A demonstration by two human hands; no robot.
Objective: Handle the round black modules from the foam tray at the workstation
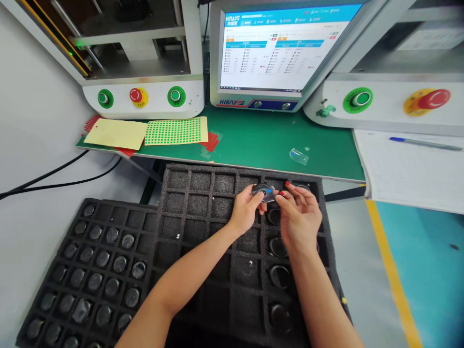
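My left hand (245,209) is closed on a round, dark, glossy disc (267,194) with a small blue mark on its face, its thumb lying on top. At the disc's right edge, the thumb and a finger of my right hand (300,212) pinch together; whether they grip the disc itself or a thin film on it, I cannot tell. Both hands are above a black foam tray (221,181) divided into square cells. Round dark pieces, such as this ring-edged one (280,276), sit in its right-hand columns. My right forearm hides some cells there.
At lower left, a second foam tray (116,212) holds several round pieces. A green bench (250,140) carries a green-dot sticker sheet (176,131), a clear film scrap (299,156) and a paper pad (416,169) with a pen (426,143). Behind stand a monitor (268,53) and button-fronted machines (152,99).
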